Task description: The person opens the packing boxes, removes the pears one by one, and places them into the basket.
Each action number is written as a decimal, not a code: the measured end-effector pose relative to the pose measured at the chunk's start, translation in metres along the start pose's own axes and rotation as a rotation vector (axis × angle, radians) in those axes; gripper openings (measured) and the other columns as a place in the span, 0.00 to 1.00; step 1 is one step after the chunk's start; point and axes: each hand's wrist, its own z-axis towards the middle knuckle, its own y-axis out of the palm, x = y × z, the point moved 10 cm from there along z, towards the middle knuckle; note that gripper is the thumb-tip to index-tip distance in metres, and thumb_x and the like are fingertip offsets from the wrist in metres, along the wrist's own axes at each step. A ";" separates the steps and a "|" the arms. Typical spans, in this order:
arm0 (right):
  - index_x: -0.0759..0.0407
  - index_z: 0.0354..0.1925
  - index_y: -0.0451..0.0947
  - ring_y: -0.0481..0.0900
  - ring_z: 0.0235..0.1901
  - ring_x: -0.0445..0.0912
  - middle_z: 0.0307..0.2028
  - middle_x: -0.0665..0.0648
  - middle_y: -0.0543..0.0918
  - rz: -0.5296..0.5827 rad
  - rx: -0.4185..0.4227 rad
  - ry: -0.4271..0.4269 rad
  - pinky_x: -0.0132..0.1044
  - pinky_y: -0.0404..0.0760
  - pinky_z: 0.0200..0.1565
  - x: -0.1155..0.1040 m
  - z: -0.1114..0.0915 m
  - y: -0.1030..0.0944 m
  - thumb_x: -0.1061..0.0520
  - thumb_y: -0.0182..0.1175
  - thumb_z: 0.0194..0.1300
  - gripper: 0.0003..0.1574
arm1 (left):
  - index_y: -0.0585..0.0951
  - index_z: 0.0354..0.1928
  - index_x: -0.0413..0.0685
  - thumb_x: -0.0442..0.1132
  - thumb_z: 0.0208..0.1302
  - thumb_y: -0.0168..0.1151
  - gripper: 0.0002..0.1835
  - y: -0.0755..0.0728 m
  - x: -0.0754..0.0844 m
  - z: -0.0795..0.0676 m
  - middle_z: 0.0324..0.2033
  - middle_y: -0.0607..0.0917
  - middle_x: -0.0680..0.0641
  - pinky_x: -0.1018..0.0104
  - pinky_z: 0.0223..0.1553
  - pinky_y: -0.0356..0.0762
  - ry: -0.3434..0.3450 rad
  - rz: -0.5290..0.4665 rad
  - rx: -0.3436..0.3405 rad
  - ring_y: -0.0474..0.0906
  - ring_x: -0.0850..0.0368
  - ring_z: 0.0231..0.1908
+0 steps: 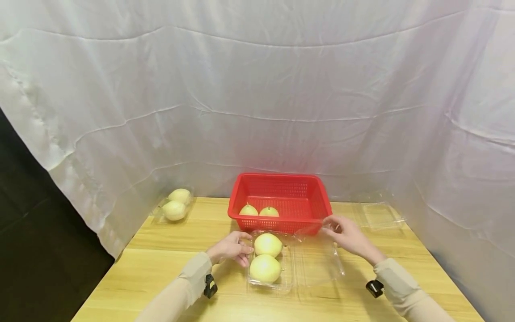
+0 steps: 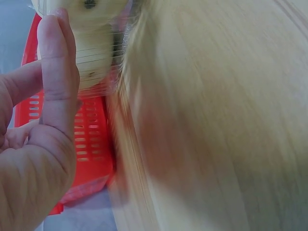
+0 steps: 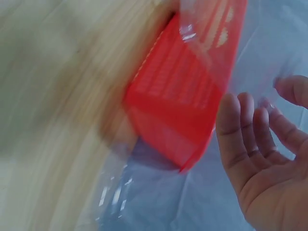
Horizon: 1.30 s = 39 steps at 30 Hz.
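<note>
A clear plastic clamshell box [image 1: 287, 281] lies unfolded on the table in the head view, with two yellow pears [image 1: 268, 244] in its left half. My left hand [image 1: 232, 249] is beside that half, its fingertips at the outer wall. In the left wrist view its fingers [image 2: 58, 77] look nearly straight. On the other side, my right hand [image 1: 349, 237] holds the far edge of the clear lid [image 1: 319, 264] between thumb and fingers. The lid is tilted up and blurred. Where the right fingertips [image 3: 268, 103] meet the clear plastic is hard to make out.
Just behind the box stands a red plastic basket [image 1: 280, 179] holding two pears [image 1: 268, 211]. Another clear box [image 1: 158, 219] with two pears [image 1: 174, 210] sits at the back left. At the back right lies a clear plastic container [image 1: 380, 214]. A pale curtain [image 1: 257, 89] hangs behind.
</note>
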 end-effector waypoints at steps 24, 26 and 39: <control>0.66 0.50 0.74 0.76 0.16 0.47 0.27 0.58 0.80 -0.023 -0.199 0.078 0.34 0.74 0.15 0.067 -0.018 0.026 0.60 0.59 0.67 0.15 | 0.61 0.67 0.25 0.30 0.66 0.59 0.31 0.005 0.001 0.010 0.27 0.83 0.41 0.62 0.27 0.84 0.026 0.004 0.044 0.82 0.57 0.20; 0.66 0.50 0.74 0.76 0.15 0.49 0.27 0.58 0.80 -0.023 -0.200 0.095 0.35 0.74 0.16 0.071 -0.018 0.028 0.59 0.59 0.67 0.16 | 0.61 0.66 0.25 0.30 0.67 0.59 0.30 0.005 0.001 0.012 0.27 0.83 0.40 0.62 0.27 0.84 0.029 0.006 0.046 0.82 0.57 0.20; 0.59 0.45 0.79 0.74 0.24 0.38 0.25 0.49 0.80 -0.205 -0.143 0.101 0.35 0.73 0.28 0.072 -0.014 0.026 0.56 0.61 0.65 0.12 | 0.63 0.66 0.24 0.31 0.67 0.59 0.30 0.004 -0.001 0.020 0.30 0.83 0.35 0.62 0.26 0.84 0.037 -0.024 0.089 0.82 0.57 0.19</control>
